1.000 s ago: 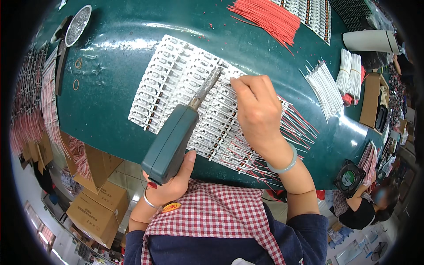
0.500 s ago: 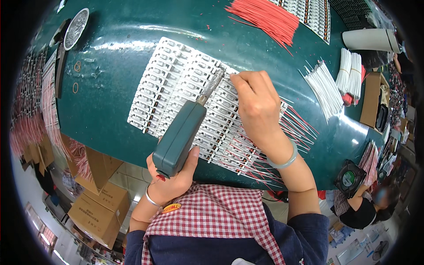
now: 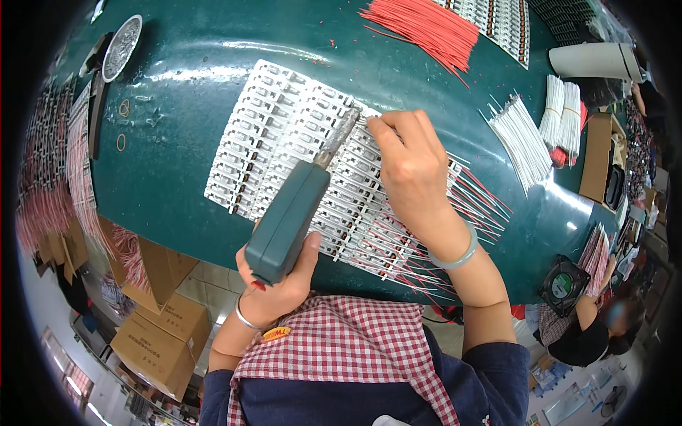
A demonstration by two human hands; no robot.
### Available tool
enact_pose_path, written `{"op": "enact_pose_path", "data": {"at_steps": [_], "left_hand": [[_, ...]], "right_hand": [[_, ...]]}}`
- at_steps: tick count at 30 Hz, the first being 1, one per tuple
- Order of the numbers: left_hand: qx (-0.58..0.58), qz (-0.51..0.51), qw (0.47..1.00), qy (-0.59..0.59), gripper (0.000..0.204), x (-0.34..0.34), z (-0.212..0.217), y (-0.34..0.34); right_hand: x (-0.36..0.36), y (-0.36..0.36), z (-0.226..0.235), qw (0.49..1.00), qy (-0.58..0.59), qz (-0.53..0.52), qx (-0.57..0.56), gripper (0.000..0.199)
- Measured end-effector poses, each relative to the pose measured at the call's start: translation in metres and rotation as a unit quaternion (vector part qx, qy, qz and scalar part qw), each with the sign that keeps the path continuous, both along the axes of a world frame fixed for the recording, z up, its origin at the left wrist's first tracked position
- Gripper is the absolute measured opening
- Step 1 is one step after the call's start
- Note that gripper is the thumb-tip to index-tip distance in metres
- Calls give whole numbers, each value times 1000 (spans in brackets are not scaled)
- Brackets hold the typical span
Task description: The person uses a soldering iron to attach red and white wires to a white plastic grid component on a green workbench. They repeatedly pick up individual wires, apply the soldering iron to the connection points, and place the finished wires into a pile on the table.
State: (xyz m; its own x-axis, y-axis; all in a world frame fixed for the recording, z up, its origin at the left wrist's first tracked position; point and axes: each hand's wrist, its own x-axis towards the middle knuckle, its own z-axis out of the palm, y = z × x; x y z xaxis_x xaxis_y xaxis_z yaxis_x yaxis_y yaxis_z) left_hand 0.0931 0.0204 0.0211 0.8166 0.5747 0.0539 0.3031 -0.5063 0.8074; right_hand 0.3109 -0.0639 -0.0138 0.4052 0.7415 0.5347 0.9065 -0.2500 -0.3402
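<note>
My left hand (image 3: 284,287) is wrapped round a boxy green gun-shaped tool (image 3: 288,220); its long silvery tip rests over the upper right part of a white panel. That panel (image 3: 273,117) lies tilted on the table and carries rows of small white parts, some with dark pieces. Close to the tool's tip, my right hand (image 3: 415,167) has thumb and forefinger pinched together at the panel's upper edge. What they pinch is too small to make out. Red and white wires (image 3: 476,192) stick out from the panel's right side, partly under my right wrist.
Loose red wires (image 3: 426,32) and another panel (image 3: 504,32) lie at the far side. White wires (image 3: 522,142) and banded bundles (image 3: 561,121) are on the right. A metal bowl (image 3: 122,48) stands far left. Cardboard boxes (image 3: 160,337) and a co-worker (image 3: 593,330) are beyond the table.
My right hand has shifted slightly left and away from me, its fingertips still at the panel's edge. The tool has barely moved. The co-worker's arm at lower right has risen.
</note>
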Motion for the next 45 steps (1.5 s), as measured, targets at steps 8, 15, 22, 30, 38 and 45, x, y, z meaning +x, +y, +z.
{"op": "enact_pose_path", "data": {"at_steps": [8,15,22,30,38,45], "left_hand": [[-150,36,987,-51,36,-10,5,-4],[-129,53,988,-71,38,-11,4,-8],[-232,129,957,-122,39,-11,6,-9],[-248,133,944,-172,41,-8,10,-13],[-245,182,928,-213,42,-22,11,-11],[-258,185,929,-188,42,-22,11,-4]], "right_hand": [[-1,0,0,1000,6,-3,-9,25],[9,-16,7,997,54,-30,52,21],[67,-106,12,980,13,-196,-24,17],[118,-25,25,996,-45,-71,-5,18],[145,69,-17,994,-81,-76,-16,6],[139,73,-19,993,-77,-90,-10,2]]}}
